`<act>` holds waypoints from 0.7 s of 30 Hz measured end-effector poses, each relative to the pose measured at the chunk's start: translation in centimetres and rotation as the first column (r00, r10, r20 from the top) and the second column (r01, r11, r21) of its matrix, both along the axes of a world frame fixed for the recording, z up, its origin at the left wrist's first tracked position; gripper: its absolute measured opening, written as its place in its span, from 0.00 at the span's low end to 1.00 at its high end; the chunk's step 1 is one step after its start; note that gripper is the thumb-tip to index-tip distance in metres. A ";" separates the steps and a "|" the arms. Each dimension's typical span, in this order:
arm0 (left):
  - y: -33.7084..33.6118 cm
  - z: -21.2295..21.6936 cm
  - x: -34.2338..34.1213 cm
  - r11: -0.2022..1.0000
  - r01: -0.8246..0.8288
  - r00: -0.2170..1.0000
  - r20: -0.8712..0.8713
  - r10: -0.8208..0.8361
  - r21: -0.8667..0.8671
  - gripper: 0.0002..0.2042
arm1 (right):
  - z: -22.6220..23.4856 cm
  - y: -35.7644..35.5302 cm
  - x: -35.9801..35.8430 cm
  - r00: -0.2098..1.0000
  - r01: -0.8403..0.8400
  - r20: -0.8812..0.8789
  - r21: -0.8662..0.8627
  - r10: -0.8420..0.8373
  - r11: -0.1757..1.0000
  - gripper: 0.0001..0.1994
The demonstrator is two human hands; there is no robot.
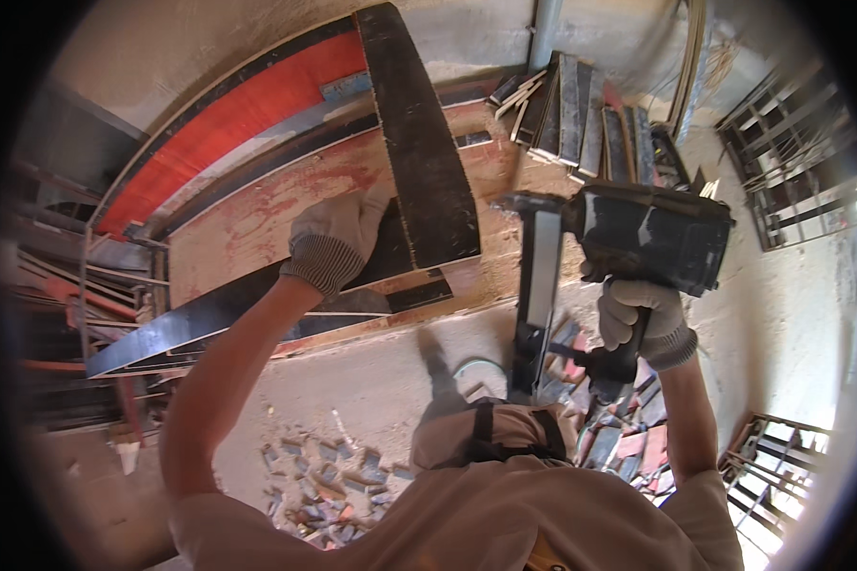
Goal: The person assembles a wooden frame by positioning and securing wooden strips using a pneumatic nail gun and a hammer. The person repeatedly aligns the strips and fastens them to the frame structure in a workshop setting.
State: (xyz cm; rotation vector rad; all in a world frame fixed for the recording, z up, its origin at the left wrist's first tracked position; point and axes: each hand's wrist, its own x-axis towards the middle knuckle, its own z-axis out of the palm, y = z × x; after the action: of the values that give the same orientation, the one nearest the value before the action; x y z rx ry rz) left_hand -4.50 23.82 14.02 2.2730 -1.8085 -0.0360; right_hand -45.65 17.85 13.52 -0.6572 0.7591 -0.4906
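Observation:
My left hand (338,233), in a grey knit glove, presses flat on a black plank (419,152) lying across a reddish plywood board (257,224). The fingers are spread on the plank's left edge. My right hand (643,324), also gloved, grips the handle of a black nail gun (652,233) held up to the right of the plank. The gun's long metal magazine (541,276) hangs down below its nose. A second long black strip (190,324) lies under the plank, running to the lower left.
A stack of dark planks (581,114) leans at the back right. Small wood offcuts (328,476) litter the sandy floor near my legs. Metal window grilles (795,157) stand at the right. Red and black boards (229,109) lie at the back left.

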 end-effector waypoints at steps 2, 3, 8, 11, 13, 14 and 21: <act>-0.6 -0.2 -0.8 0.995 -0.101 0.994 0.042 0.101 -0.013 0.31 | -3.4 -0.7 -0.3 0.980 -0.091 0.187 0.162 0.060 0.983 0.23; -0.8 -0.1 -0.9 0.989 -0.147 0.988 0.053 0.147 -0.004 0.31 | -4.8 -1.2 -0.3 0.959 -0.149 0.270 0.238 0.082 0.960 0.23; -0.7 -0.5 0.0 0.993 -0.114 0.992 0.060 0.113 0.008 0.33 | -10.1 -1.3 0.5 0.874 -0.313 0.469 0.334 0.132 0.889 0.23; -0.7 -0.7 0.4 0.994 -0.108 0.994 -0.010 0.108 0.005 0.33 | -11.5 -1.2 0.9 0.830 -0.356 0.543 0.343 0.125 0.869 0.22; -0.9 -0.7 0.3 0.996 -0.088 0.995 -0.053 0.087 -0.006 0.32 | -11.8 -1.1 1.2 0.836 -0.360 0.538 0.392 0.107 0.846 0.22; -0.9 -0.5 0.3 0.994 -0.107 0.992 -0.069 0.107 -0.001 0.32 | -11.9 -1.1 1.4 0.818 -0.379 0.567 0.406 0.096 0.832 0.22; -0.7 -0.1 0.3 0.971 -0.215 0.975 -0.043 0.220 0.103 0.29 | -11.9 -1.6 1.8 0.776 -0.411 0.623 0.379 0.099 0.829 0.20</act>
State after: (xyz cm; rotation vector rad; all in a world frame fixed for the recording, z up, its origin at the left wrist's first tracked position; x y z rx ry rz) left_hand -4.23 23.08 13.87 2.4997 -1.5532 -0.1491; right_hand -43.87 16.22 1.61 -0.0912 0.1705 -0.1891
